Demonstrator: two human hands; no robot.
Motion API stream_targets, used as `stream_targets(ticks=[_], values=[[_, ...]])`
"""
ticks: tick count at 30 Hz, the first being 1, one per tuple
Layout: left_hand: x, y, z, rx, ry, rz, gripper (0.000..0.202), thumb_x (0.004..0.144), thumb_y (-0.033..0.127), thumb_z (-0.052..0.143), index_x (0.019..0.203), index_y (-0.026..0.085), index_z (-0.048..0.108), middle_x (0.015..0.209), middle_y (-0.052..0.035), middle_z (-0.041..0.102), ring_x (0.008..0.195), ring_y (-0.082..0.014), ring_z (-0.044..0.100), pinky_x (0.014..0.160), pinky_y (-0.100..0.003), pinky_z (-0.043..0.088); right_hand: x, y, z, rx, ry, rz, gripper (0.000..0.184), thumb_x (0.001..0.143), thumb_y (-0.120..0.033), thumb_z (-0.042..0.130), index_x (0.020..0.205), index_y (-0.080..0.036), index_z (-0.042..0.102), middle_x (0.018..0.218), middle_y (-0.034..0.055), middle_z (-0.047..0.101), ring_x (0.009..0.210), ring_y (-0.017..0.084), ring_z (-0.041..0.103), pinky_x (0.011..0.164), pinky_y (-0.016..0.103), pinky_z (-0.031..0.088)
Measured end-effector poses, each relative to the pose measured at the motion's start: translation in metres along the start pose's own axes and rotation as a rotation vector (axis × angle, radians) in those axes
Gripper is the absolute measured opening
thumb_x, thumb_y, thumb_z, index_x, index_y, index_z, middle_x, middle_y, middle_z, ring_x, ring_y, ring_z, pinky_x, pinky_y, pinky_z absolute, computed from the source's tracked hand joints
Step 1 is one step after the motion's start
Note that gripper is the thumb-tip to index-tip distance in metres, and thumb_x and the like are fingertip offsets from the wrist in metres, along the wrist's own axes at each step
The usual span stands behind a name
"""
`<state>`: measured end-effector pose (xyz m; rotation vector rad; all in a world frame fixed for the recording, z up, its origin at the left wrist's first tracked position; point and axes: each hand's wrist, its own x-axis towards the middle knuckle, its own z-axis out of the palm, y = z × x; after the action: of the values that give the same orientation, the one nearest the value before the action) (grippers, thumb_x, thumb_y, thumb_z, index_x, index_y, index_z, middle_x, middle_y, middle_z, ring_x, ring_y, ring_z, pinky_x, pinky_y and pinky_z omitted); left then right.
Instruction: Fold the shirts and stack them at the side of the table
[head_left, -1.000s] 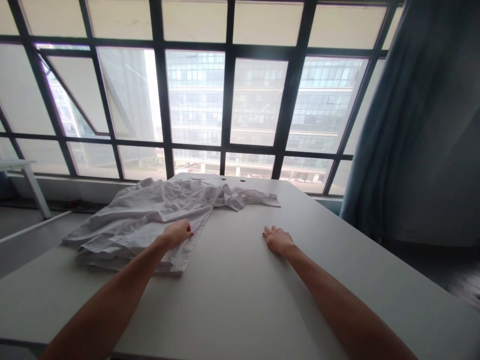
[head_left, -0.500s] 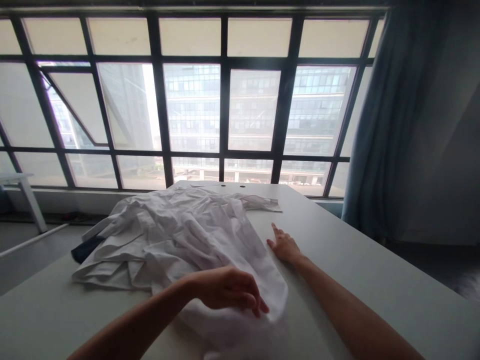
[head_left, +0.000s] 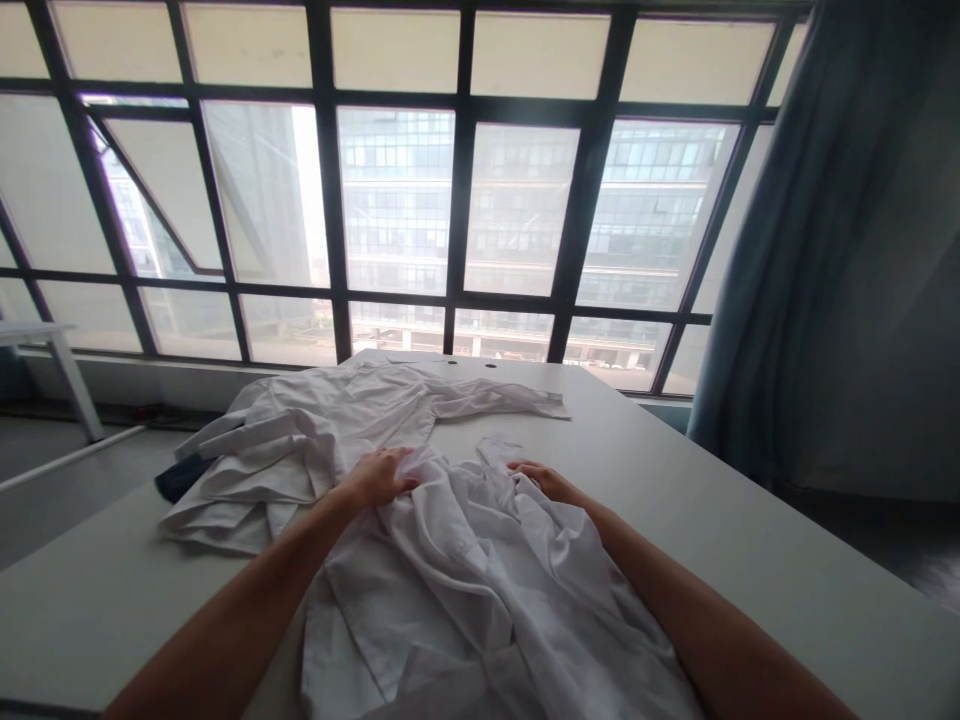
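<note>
A crumpled white shirt (head_left: 450, 560) lies spread toward me on the near part of the table, between my forearms. My left hand (head_left: 381, 476) is at its far left edge, with cloth between the thumb and fingers. At the far right edge, my right hand (head_left: 546, 480) has its fingers curled on a fold; part of that hand is hidden by the cloth. Beyond my left hand lies another white garment (head_left: 300, 410), heaped, with one sleeve (head_left: 510, 398) stretched to the right. A dark blue piece (head_left: 181, 478) sticks out from under its left side.
The white table (head_left: 750, 530) runs toward a large framed window (head_left: 397, 200), with two dark round holes near its far end. A blue curtain (head_left: 772, 300) hangs at the right. Another white table (head_left: 67, 370) stands at the far left.
Both hands have come onto the near white shirt, the left moving away from me. That shirt is now drawn apart from the heap and spread nearer to me. The view has shifted slightly.
</note>
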<state>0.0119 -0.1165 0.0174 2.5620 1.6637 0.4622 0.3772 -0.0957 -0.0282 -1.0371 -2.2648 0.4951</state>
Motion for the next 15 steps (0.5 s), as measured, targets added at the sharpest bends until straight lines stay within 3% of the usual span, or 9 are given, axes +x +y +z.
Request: stream_targets(ticks=[3,6,9,11,13,15], values=[[0.004,0.0,0.005,-0.005,-0.093,-0.022,0.055,0.075,0.037,0.071,0.126,0.02,0.064,0.118,-0.0107,0.07,0.111,-0.028,0.064,0.093,-0.032,0.046,-0.007,-0.021,-0.008,-0.058,-0.018,0.053,0.02,0.075,-0.033,0.06,0.082,-0.016,0.07,0.083,0.0073,0.07,0.078,0.021,0.063,0.073,0.033,0.05],[0.006,0.0,-0.003,0.026,-0.147,-0.017,0.029,0.075,0.032,0.069,0.101,0.02,0.075,0.094,-0.0057,0.075,0.09,-0.0233,0.068,0.076,-0.026,0.047,-0.019,-0.032,-0.043,-0.146,-0.074,0.194,0.011,0.069,-0.026,0.061,0.072,-0.016,0.064,0.064,-0.0006,0.061,0.062,0.014,0.053,0.058,0.025,0.041],[0.006,0.001,-0.017,0.064,-0.017,-0.05,0.016,0.077,0.028,0.066,0.086,0.019,0.077,0.089,-0.0055,0.075,0.085,-0.0229,0.068,0.071,-0.026,0.046,-0.038,-0.028,-0.093,-0.29,-0.126,0.425,0.01,0.062,-0.02,0.067,0.07,-0.016,0.065,0.066,-0.0003,0.062,0.062,0.014,0.055,0.057,0.024,0.04],[0.005,0.0,-0.026,0.075,0.135,-0.113,0.018,0.081,0.028,0.063,0.088,0.02,0.077,0.093,-0.0065,0.076,0.088,-0.024,0.069,0.072,-0.027,0.047,-0.056,-0.018,-0.122,-0.49,0.111,0.641,0.012,0.066,-0.018,0.065,0.077,-0.016,0.069,0.076,0.0049,0.067,0.072,0.02,0.062,0.063,0.027,0.044],[0.005,-0.002,-0.031,0.09,0.263,-0.201,0.022,0.084,0.03,0.059,0.093,0.02,0.076,0.097,-0.0084,0.076,0.092,-0.0262,0.07,0.074,-0.029,0.048,-0.074,-0.006,-0.141,-0.676,0.489,0.874,0.027,0.077,-0.022,0.059,0.1,-0.014,0.07,0.099,0.0143,0.068,0.089,0.027,0.065,0.072,0.033,0.049],[0.006,-0.006,-0.032,0.092,0.341,-0.305,0.027,0.087,0.033,0.056,0.1,0.02,0.075,0.1,-0.0103,0.076,0.096,-0.0286,0.069,0.076,-0.031,0.049,-0.088,0.002,-0.148,-0.765,0.71,1.016,0.046,0.084,-0.025,0.052,0.126,-0.006,0.059,0.124,0.0269,0.058,0.108,0.035,0.062,0.081,0.041,0.05]])
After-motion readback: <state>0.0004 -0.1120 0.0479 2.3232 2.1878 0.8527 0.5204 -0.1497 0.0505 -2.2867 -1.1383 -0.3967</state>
